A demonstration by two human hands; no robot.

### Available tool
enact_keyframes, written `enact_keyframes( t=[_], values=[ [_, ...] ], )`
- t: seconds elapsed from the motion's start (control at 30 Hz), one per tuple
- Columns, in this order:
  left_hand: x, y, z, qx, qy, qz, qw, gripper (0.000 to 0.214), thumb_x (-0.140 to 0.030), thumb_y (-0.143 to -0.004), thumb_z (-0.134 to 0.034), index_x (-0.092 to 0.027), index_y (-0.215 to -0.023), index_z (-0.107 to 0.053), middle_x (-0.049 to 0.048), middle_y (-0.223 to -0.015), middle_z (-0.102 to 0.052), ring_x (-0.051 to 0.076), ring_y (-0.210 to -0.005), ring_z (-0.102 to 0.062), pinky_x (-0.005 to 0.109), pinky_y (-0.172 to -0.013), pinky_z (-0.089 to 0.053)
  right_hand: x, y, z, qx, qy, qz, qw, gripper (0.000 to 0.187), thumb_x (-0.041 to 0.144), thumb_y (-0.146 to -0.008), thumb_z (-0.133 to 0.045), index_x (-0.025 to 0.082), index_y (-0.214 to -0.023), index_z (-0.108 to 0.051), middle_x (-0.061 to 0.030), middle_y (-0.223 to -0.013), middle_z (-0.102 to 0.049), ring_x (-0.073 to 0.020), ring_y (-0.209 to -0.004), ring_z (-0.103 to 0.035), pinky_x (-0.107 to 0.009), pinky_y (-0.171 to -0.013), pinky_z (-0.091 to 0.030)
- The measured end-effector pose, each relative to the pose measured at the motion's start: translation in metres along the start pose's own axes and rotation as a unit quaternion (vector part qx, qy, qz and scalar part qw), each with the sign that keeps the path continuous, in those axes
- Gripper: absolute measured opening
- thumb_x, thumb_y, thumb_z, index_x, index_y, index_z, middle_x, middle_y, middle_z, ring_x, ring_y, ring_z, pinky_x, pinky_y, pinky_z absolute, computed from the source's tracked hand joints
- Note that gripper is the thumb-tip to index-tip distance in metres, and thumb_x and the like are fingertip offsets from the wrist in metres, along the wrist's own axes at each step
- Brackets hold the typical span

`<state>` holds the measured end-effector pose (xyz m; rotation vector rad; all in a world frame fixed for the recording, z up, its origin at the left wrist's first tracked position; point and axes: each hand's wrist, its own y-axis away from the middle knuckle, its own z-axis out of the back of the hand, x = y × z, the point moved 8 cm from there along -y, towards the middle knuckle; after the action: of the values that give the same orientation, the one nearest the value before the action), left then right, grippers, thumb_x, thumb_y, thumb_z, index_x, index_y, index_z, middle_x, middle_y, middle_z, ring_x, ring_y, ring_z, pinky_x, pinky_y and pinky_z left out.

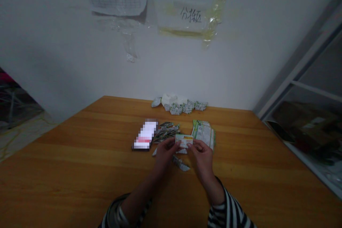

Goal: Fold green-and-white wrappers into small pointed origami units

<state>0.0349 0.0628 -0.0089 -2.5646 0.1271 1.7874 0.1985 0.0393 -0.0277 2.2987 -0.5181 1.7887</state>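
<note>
Head view shows the left hand (pixel 165 152) and right hand (pixel 203 154) pinching a printed paper slip (pixel 184 139) between them above the desk (pixel 80 156). Just beyond lie printed scraps (pixel 167 133) and, rightward, a flat paper stack (pixel 204 133). Crumpled paper wads (pixel 176 108) sit farthest; handling looks partway, the stack being uncrumpled.

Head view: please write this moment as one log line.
left hand: holds paper | right hand: holds same paper | phone: on table
</note>
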Motion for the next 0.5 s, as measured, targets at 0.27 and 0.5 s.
enact_keyframes(
  t=[0.27, 0.5],
  values=[
    [-0.0036, 0.0011, 0.0012, -0.020, -0.011, -0.001, 1.000, 0.039, -0.038, -0.058, -0.084, -0.010, -0.083, -0.075, 0.0098, -0.080, -0.076, 0.019, -0.064, -0.070, 0.031, -0.071, -0.057, -0.0003, 0.0011, -0.0024, 0.006, -0.005, 0.001, 1.000, 0.033, 0.036, -0.062, -0.082, 0.015, -0.084, -0.070, -0.0064, -0.075, -0.076, -0.0203, -0.068, -0.071, -0.031, -0.065, -0.055],
    [-0.0036, 0.0014, 0.0023, -0.026, -0.027, -0.004, 0.999, 0.040, -0.040, -0.059, -0.083, -0.010, -0.085, -0.075, 0.0104, -0.082, -0.076, 0.020, -0.065, -0.070, 0.031, -0.069, -0.058, 0.0006, 0.0018, -0.0022, -0.004, -0.011, -0.008, 1.000, 0.032, 0.036, -0.061, -0.083, 0.015, -0.082, -0.071, -0.0065, -0.074, -0.076, -0.0208, -0.067, -0.071, -0.031, -0.066, -0.056]
  ],
)
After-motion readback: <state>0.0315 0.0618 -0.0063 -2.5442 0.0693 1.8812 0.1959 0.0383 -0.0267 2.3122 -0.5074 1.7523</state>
